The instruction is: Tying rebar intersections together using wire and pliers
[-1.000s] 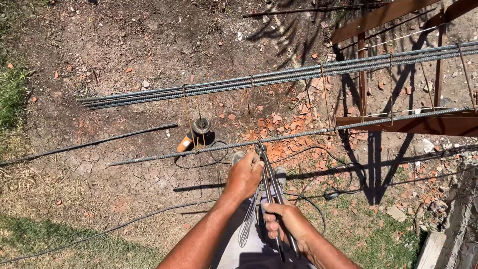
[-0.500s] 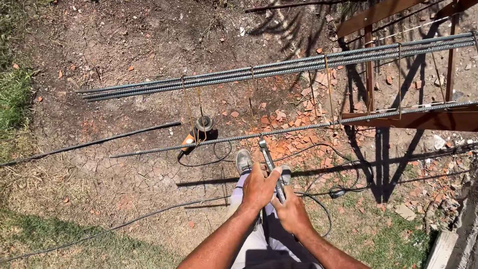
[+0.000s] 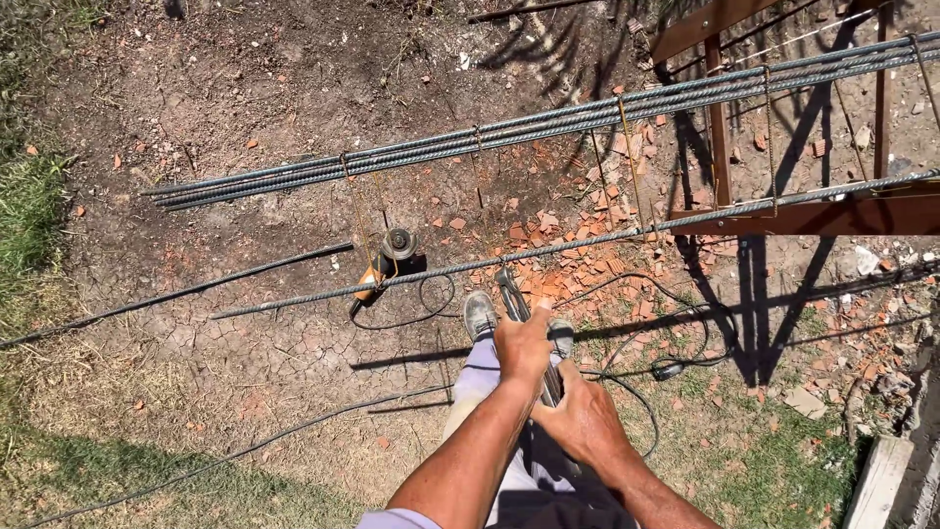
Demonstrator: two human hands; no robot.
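Steel long-handled pincers [image 3: 529, 328] gripped by both hands: left hand [image 3: 522, 345] forward, right hand [image 3: 585, 421] behind. Tool nose touches grey ribbed rebar [image 3: 587, 243].

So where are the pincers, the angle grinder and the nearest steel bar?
pincers [image 3: 511, 294], head view, on the jaws end by the bar
angle grinder [image 3: 399, 243], head view, on its round disc
nearest steel bar [image 3: 392, 278], head view, on its bare middle stretch

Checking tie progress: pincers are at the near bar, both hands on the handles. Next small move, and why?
Probably squeeze and twist. Left hand and right hand grip the pincers, whose head meets the near rebar at a stirrup. Whether wire is already caught there is too small to tell.
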